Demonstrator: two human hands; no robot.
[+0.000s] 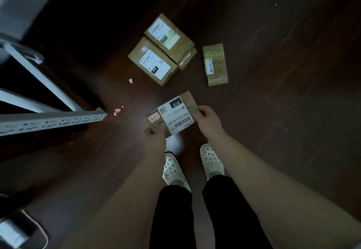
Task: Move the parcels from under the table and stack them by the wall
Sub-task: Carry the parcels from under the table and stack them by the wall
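I hold a small brown cardboard parcel (173, 115) with a white shipping label and a black "010" tag above the dark floor, in front of my feet. My left hand (154, 137) grips its near left corner and my right hand (207, 120) grips its right edge. Further ahead on the floor lie three more parcels: a labelled box (152, 64), a second labelled box (168, 35) resting partly against it, and a narrow taped box (215, 65) apart to the right.
A grey metal table frame with a perforated foot bar (58, 120) and slanted legs (39, 74) fills the left. Small paper scraps (117, 111) lie near its end. My white clogs (212, 160) stand on the dark wooden floor. A dark slipper (23, 229) sits bottom left.
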